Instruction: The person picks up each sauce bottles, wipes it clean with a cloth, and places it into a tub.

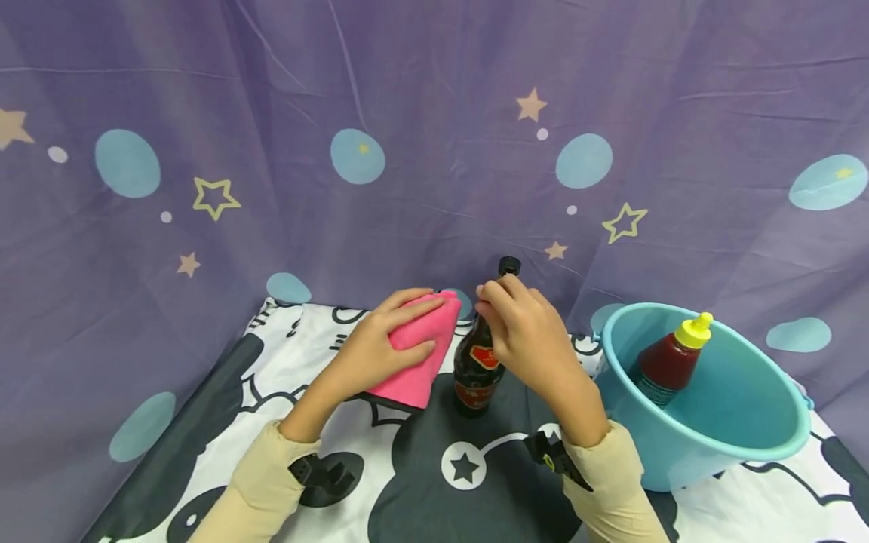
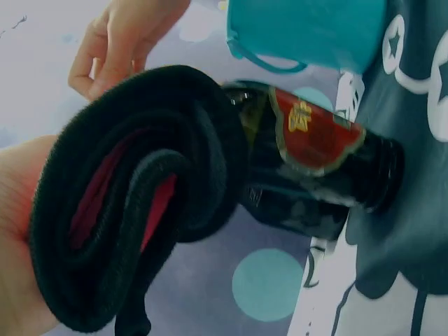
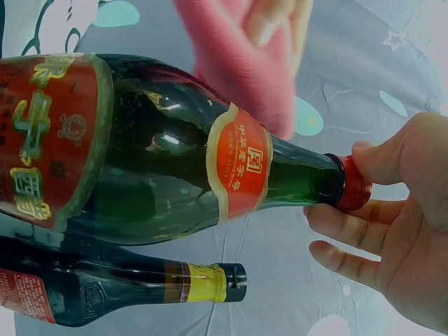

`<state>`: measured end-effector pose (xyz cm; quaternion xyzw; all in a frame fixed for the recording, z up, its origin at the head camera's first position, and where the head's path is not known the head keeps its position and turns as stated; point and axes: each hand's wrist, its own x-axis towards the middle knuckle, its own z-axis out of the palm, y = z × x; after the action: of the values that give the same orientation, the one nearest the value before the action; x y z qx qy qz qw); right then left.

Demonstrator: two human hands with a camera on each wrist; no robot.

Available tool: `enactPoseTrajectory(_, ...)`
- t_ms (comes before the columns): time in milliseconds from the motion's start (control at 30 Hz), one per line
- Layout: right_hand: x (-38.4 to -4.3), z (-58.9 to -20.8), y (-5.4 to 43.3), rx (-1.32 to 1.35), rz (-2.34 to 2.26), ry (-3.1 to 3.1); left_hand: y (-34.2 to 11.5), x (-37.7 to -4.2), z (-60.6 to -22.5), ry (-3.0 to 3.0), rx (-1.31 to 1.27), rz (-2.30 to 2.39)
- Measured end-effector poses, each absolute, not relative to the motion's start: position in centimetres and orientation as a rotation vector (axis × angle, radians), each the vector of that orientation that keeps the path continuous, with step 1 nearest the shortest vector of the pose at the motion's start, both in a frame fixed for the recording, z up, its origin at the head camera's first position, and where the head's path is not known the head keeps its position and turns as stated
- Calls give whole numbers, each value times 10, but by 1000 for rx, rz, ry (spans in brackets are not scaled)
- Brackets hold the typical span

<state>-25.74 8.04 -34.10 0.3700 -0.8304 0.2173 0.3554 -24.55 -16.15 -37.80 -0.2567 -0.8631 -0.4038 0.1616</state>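
Note:
My left hand (image 1: 380,347) grips a folded pink cloth (image 1: 424,354), whose dark inner side and rolled layers show in the left wrist view. To its right, a dark green glass vinegar bottle (image 1: 477,362) with red labels stands upright. My right hand (image 1: 526,324) is at its top; in the right wrist view the thumb and fingers pinch its red cap (image 3: 355,183). The cloth and the vinegar bottle appear slightly apart in the head view. A second dark bottle (image 3: 140,287) with a black cap and yellow neck band stands close behind, mostly hidden from the head view.
A light blue bucket (image 1: 706,445) stands at the right, holding a squeeze bottle (image 1: 668,369) of dark red sauce with a yellow cap. A patterned black-and-white cloth (image 1: 468,520) covers the table. Behind hangs a purple curtain (image 1: 434,204) with stars and dots.

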Motion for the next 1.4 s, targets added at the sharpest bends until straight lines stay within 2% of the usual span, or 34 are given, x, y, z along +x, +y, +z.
enactPoseTrajectory(267,-256,-342,81,957,563,-2142,-149,-240,-377,-2347,-779,-1452)
enactPoseTrajectory(667,-258,-340,79,973,556,-2123,-137,-239,-383,-2328,-779,-1553)
enactPoseTrajectory(1400,-258,-341,79,966,533,-2115,-147,-238,-381,-2477,-886,-1173)
